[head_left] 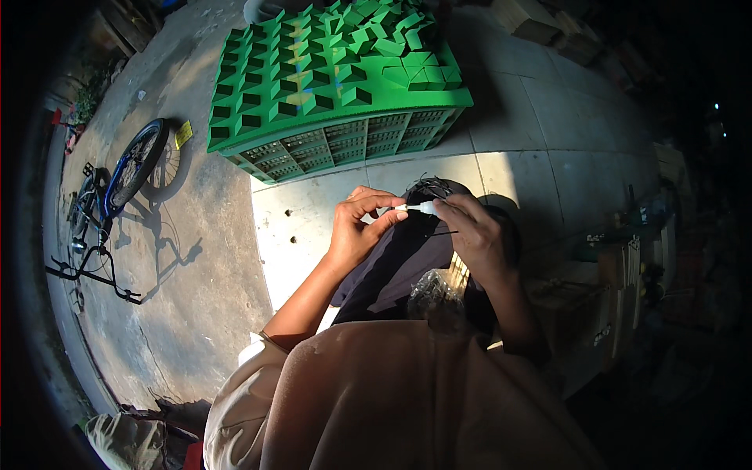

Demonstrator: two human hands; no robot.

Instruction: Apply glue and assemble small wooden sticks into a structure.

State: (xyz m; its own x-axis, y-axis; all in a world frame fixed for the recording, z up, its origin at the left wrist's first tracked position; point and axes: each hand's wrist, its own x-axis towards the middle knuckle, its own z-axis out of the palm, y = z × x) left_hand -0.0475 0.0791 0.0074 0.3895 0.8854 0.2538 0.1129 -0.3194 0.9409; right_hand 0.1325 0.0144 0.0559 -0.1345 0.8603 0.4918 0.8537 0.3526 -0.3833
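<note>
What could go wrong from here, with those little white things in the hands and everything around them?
The small white piece pinched in the left hand might slip, since only fingertips hold it.

If the white tube in the right hand holds liquid, which I cannot tell, some could reach the fingers opposite its narrow end.

Beyond, the heaped green blocks atop the green crate could tumble if it were knocked.

Blue bicycle (106, 205); green crate (366, 139)
</note>
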